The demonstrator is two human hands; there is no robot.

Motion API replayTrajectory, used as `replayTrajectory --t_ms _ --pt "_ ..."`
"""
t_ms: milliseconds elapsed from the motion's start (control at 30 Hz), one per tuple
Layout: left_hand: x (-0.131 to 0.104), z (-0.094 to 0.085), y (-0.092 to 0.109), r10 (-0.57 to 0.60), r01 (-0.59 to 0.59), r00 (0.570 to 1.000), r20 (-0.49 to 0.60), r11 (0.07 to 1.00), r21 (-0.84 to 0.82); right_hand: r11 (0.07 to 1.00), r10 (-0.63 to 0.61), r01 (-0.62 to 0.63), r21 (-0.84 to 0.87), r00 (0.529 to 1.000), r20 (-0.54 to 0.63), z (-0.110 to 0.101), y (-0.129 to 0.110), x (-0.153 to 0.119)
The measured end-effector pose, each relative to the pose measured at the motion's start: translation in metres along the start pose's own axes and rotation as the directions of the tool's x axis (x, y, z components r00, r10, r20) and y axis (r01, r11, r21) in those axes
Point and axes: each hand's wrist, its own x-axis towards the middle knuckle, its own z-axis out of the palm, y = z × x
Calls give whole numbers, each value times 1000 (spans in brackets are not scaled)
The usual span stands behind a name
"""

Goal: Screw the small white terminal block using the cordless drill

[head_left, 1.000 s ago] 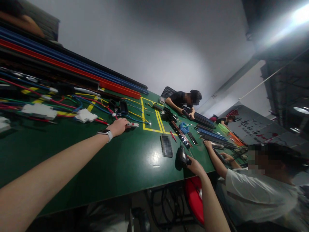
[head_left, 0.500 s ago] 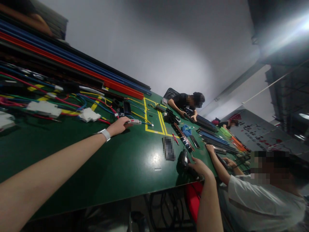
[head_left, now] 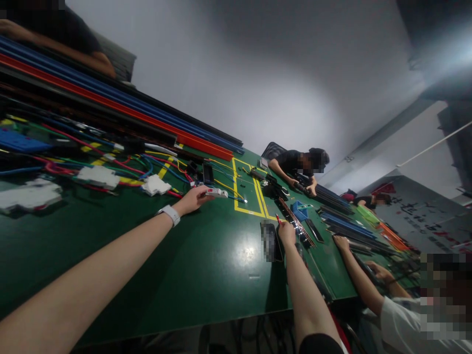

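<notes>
My left hand [head_left: 193, 199], with a pale watch band on the wrist, is closed around a small white circuit breaker [head_left: 218, 192] with a red mark, held just above the green table. My right hand [head_left: 286, 234] pinches a slim red pen [head_left: 278, 219] whose tip shows past the fingers. Right beside that hand lies a phone [head_left: 270, 242]. My right forearm partly covers a dark power drill at the table's front edge. Several more white breakers, such as this one [head_left: 157, 185], lie to the left among coloured wires [head_left: 129, 164].
Long blue and orange strips [head_left: 206, 146] run along the back. A blue bin [head_left: 300, 210] stands right of copper bars [head_left: 295, 223]. A co-worker's arm [head_left: 359, 275] rests on the right; other people [head_left: 295, 169] sit across the table and at upper left.
My right hand has left the drill area, moved forward and taken hold of the red pen. My left hand still holds the breaker. The whole view has shifted a little.
</notes>
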Motion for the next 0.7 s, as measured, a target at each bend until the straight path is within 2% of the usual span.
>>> replayTrajectory --t_ms 233,400,500,600,700 --pt "0 -4 4 -39 41 999 26 998 -54 985 109 -113 127 993 36 -4 -14 13" --pt "0 -3 1 -34 34 999 6 997 -72 918 124 -130 376 991 39 -14 -38 15" --pt "0 -2 0 -41 42 999 5 997 -71 803 68 -77 592 997 37 -12 -65 7" --pt "0 -1 1 -31 31 1000 3 997 -75 614 -37 7 789 999 19 -4 -101 -6" --pt "0 -2 3 -25 26 1000 8 994 -102 424 -113 70 903 993 -24 2 -141 -25"
